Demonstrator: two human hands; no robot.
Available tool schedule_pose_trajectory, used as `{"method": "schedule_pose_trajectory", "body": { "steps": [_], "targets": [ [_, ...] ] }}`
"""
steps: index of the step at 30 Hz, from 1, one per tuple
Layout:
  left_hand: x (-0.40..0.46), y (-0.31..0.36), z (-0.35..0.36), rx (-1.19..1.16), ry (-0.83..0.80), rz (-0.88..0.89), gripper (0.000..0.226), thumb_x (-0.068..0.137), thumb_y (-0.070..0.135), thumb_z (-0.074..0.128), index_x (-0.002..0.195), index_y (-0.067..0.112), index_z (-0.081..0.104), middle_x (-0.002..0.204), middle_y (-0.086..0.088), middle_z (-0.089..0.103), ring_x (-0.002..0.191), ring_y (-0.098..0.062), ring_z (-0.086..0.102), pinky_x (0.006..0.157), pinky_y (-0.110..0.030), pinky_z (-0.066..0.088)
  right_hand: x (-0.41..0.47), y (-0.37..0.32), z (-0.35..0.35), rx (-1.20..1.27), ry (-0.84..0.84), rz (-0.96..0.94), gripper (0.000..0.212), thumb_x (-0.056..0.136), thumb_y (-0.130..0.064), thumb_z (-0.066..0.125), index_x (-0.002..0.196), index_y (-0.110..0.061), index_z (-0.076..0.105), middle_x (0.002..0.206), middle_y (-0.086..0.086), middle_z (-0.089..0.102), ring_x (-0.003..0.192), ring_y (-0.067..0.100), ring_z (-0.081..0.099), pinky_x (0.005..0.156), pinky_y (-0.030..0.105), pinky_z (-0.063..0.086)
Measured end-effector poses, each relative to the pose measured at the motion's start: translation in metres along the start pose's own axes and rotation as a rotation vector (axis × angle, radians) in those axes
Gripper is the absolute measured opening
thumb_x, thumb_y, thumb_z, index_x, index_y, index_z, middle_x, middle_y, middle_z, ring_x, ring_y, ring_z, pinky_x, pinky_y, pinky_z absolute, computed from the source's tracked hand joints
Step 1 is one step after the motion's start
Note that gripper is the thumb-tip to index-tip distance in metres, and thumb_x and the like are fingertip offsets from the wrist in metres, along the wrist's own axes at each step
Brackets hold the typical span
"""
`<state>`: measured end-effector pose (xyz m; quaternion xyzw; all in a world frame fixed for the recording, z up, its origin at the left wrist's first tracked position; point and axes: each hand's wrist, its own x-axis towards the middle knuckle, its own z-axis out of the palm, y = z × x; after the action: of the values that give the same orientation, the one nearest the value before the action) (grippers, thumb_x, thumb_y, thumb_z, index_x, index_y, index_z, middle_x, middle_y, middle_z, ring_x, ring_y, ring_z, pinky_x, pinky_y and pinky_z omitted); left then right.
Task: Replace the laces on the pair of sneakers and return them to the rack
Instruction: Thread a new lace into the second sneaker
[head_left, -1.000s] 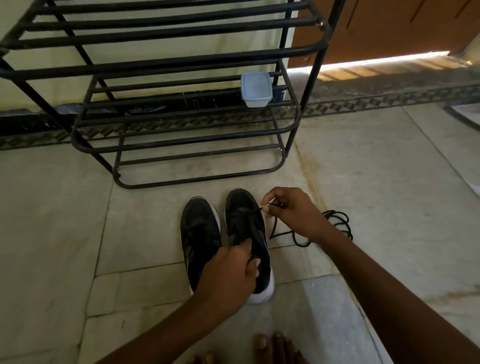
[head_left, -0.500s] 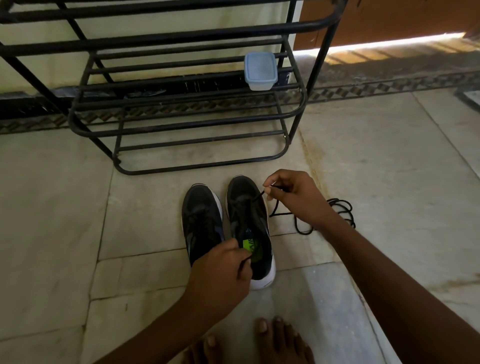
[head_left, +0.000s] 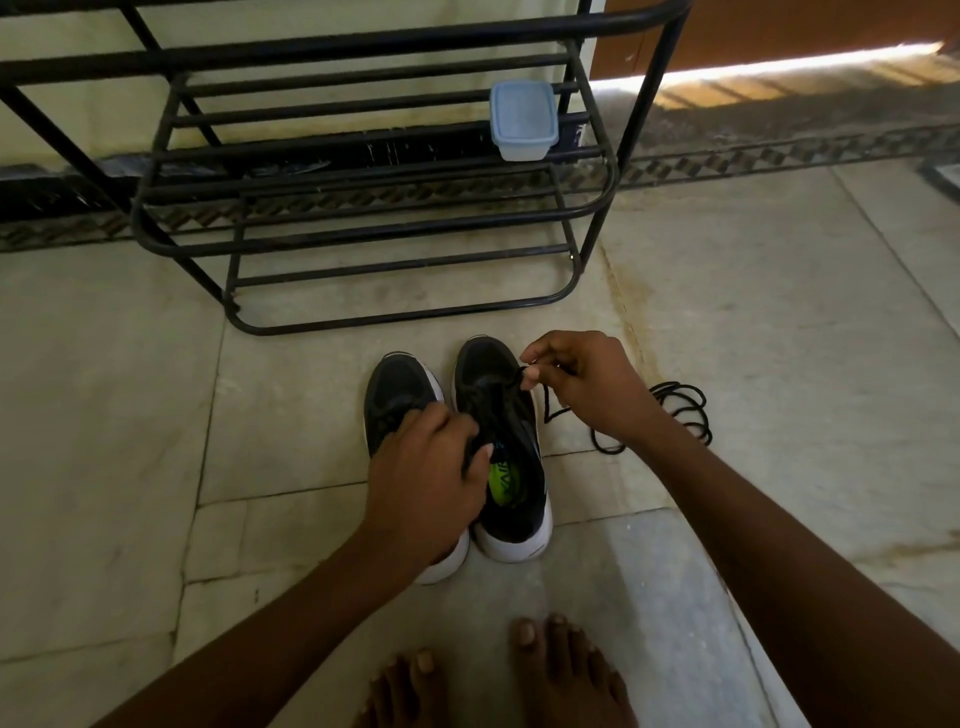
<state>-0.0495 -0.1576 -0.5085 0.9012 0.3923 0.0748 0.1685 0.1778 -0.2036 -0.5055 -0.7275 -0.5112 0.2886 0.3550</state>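
Note:
Two black sneakers with white soles stand side by side on the floor, toes toward the rack. The left sneaker (head_left: 397, 395) is partly covered by my left hand (head_left: 423, 483), which grips the tongue area of the right sneaker (head_left: 511, 467); a green insole shows inside. My right hand (head_left: 582, 384) pinches a black lace (head_left: 550, 410) near the toe end of the right sneaker's eyelets. The lace runs off to the right into a loose coil (head_left: 675, 415) on the floor.
The black metal shoe rack (head_left: 363, 218) stands just beyond the sneakers, with a pale blue lidded box (head_left: 522, 119) on a shelf. My bare feet (head_left: 519, 675) are at the bottom. A brown door (head_left: 779, 31) is at the back right.
My left hand has shifted up along the right sneaker's opening. My right hand stays at the toe end, pinching the lace. The view has tilted down a little.

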Motion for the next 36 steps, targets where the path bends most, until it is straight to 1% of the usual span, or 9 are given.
{"method": "schedule_pose_trajectory", "body": {
  "steps": [3,6,10,13,17,20,24,28,36],
  "targets": [
    [0.024,0.008,0.005,-0.113,-0.112,-0.02,0.038,0.105,0.05,0.044,0.134,0.03,0.057,0.116,0.002,0.051,0.111,-0.015,0.048,0.079,-0.027,0.043,-0.001,-0.005,0.002,-0.027,-0.014,-0.02,0.007,0.093,-0.01,0.071,0.1,-0.01,0.074,0.081,-0.006,0.076,0.069,-0.009,0.066,0.066,0.004,0.045],
    [0.042,0.009,0.007,-0.047,-0.195,0.001,0.041,0.106,0.057,0.03,0.114,0.03,0.06,0.102,0.003,0.051,0.103,-0.017,0.051,0.07,-0.028,0.039,0.0,-0.003,0.006,-0.085,0.002,-0.035,0.006,0.093,-0.011,0.071,0.097,-0.012,0.074,0.082,-0.006,0.075,0.072,-0.005,0.068,0.068,0.007,0.048],
    [0.051,0.002,0.008,-0.038,-0.111,-0.016,0.025,0.104,0.05,0.045,0.096,0.027,0.045,0.093,0.004,0.052,0.088,-0.015,0.051,0.062,-0.028,0.037,-0.001,0.003,0.008,-0.133,0.084,-0.015,0.004,0.093,-0.013,0.072,0.089,-0.014,0.073,0.078,-0.007,0.072,0.057,0.009,0.066,0.06,0.02,0.055],
    [0.053,-0.002,0.008,-0.119,-0.105,-0.066,0.023,0.101,0.038,0.055,0.089,0.022,0.043,0.087,0.003,0.052,0.079,-0.015,0.053,0.059,-0.031,0.04,0.0,0.004,0.007,-0.139,0.098,-0.033,0.004,0.091,-0.013,0.074,0.088,-0.016,0.075,0.086,-0.005,0.073,0.064,0.003,0.061,0.067,0.018,0.048],
    [0.055,-0.011,0.006,-0.094,-0.253,-0.128,0.015,0.087,0.017,0.063,0.077,0.018,0.052,0.092,0.0,0.05,0.089,-0.02,0.056,0.071,-0.04,0.052,0.001,0.006,0.011,-0.116,0.093,-0.058,0.005,0.089,-0.016,0.077,0.091,-0.02,0.079,0.088,-0.001,0.071,0.074,0.009,0.063,0.073,0.022,0.051],
    [0.056,-0.014,0.006,-0.13,-0.239,-0.128,0.017,0.085,0.011,0.067,0.075,0.021,0.058,0.1,-0.003,0.05,0.096,-0.018,0.054,0.079,-0.033,0.049,0.002,0.005,0.016,-0.075,0.054,-0.064,0.007,0.087,-0.015,0.078,0.093,-0.017,0.081,0.085,0.0,0.072,0.067,0.003,0.065,0.071,0.022,0.054],
    [0.062,-0.008,0.008,-0.296,-0.142,-0.139,0.013,0.097,0.026,0.065,0.089,0.017,0.065,0.091,-0.001,0.055,0.08,-0.01,0.056,0.068,-0.02,0.042,0.002,0.004,0.024,-0.021,0.001,-0.018,0.015,0.094,-0.002,0.067,0.103,-0.006,0.079,0.082,0.006,0.074,0.058,0.001,0.066,0.064,0.01,0.052],
    [0.066,0.0,0.011,-0.276,-0.214,-0.23,0.027,0.09,0.038,0.071,0.092,0.018,0.053,0.094,-0.003,0.058,0.079,-0.016,0.059,0.065,-0.029,0.046,0.0,0.001,0.03,-0.035,0.004,0.042,0.02,0.095,0.005,0.058,0.101,-0.004,0.074,0.08,0.007,0.075,0.06,0.003,0.068,0.065,0.012,0.054],
    [0.067,0.018,0.006,-0.198,-0.273,-0.312,0.031,0.087,0.037,0.068,0.099,0.016,0.049,0.104,-0.006,0.045,0.081,-0.019,0.054,0.065,-0.028,0.045,0.002,0.004,0.038,-0.104,0.127,0.022,0.008,0.085,-0.002,0.074,0.084,-0.011,0.073,0.083,-0.003,0.064,0.076,0.007,0.06,0.07,0.009,0.044]
  ]
}}
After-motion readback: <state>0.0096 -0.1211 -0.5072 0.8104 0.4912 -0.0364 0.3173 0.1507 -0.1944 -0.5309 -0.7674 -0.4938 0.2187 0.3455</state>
